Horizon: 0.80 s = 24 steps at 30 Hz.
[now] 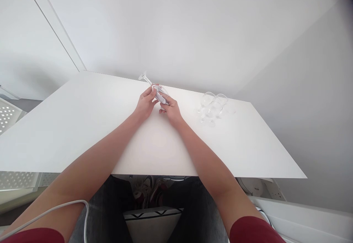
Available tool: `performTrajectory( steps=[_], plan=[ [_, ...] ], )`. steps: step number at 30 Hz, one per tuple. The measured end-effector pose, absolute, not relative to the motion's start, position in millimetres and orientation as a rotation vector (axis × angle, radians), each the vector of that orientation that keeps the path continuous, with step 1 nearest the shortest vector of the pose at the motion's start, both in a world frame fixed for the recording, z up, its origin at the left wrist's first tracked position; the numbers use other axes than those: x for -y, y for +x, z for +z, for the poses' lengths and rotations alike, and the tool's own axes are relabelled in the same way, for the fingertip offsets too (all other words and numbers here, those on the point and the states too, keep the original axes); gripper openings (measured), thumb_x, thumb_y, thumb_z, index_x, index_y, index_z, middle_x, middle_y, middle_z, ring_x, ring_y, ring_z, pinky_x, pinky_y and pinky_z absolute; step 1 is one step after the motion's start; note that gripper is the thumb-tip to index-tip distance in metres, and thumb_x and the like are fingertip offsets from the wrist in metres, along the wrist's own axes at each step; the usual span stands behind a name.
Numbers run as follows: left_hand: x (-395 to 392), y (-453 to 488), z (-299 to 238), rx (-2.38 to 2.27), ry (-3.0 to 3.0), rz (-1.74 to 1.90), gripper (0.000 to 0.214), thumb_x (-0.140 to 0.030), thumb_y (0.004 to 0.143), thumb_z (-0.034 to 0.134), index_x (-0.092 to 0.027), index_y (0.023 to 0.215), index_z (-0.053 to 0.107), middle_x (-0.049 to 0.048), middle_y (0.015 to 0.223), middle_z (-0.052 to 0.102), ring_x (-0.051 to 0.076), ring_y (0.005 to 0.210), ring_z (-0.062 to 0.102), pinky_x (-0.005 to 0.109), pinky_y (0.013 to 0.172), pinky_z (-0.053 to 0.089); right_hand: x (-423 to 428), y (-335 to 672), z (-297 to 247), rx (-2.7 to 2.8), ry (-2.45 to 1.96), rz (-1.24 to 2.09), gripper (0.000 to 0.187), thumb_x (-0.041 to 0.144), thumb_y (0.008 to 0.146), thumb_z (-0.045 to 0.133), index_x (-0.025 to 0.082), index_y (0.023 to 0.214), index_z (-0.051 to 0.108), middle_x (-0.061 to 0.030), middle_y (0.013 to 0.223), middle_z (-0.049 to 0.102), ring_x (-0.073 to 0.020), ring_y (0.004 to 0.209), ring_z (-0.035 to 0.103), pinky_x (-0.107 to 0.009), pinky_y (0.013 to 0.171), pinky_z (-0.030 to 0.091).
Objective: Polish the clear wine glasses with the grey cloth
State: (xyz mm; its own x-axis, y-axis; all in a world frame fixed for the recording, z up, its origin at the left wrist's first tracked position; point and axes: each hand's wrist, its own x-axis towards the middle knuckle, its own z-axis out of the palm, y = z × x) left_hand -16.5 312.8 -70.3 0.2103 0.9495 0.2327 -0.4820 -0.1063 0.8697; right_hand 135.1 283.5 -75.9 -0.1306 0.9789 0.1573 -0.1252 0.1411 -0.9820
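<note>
Both my hands meet over the far middle of a white table (pixel 82 125). My left hand (pixel 145 103) grips the bowl of a clear stemmed glass (pixel 150 82) that lies tilted, its foot pointing away to the left. My right hand (pixel 171 109) is closed on a small white cloth or wipe (pixel 161 97) pressed into the glass's bowl. What exactly the white piece is I cannot make out.
Two or three more clear stemmed glasses (pixel 213 105) stand grouped on the table to the right of my hands. White walls close the back and right. A white cable (pixel 63 206) runs over my left arm. Shoes and a box (pixel 151 222) sit under the table's near edge.
</note>
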Motion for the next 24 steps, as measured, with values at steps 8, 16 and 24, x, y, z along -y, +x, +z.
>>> performTrajectory(
  steps=[8,16,24],
  plan=[
    [-310.3,-16.3,-67.8,-0.586,1.080,1.324,0.044,-0.064,0.091,0.083,-0.029,0.117,0.078,0.0074,0.134,0.074,0.028,0.120,0.069,0.040,0.098,0.057,-285.4,135.7,-79.1,1.292,-0.926,1.248,0.062,0.024,0.080,0.062,0.028,0.140,0.078,-0.0045,0.141,0.064,-0.0097,0.083,0.049,-0.023,0.066,0.057],
    [-310.0,-16.4,-66.2,-0.566,1.062,1.323,0.042,-0.061,0.091,0.084,-0.028,0.117,0.078,0.0071,0.134,0.072,0.025,0.116,0.067,0.036,0.093,0.056,-286.5,136.4,-80.5,1.297,-0.912,1.252,0.062,0.024,0.081,0.063,0.027,0.141,0.077,-0.0048,0.148,0.062,-0.0087,0.081,0.049,-0.023,0.065,0.057],
    [-309.5,-15.8,-65.8,-0.557,1.031,1.321,0.042,-0.059,0.090,0.086,-0.028,0.117,0.078,0.0062,0.137,0.071,0.023,0.116,0.065,0.034,0.094,0.055,-289.1,136.7,-84.1,1.308,-0.925,1.246,0.064,0.026,0.081,0.062,0.027,0.143,0.076,-0.0049,0.149,0.062,-0.0094,0.083,0.049,-0.023,0.066,0.058]
  ],
)
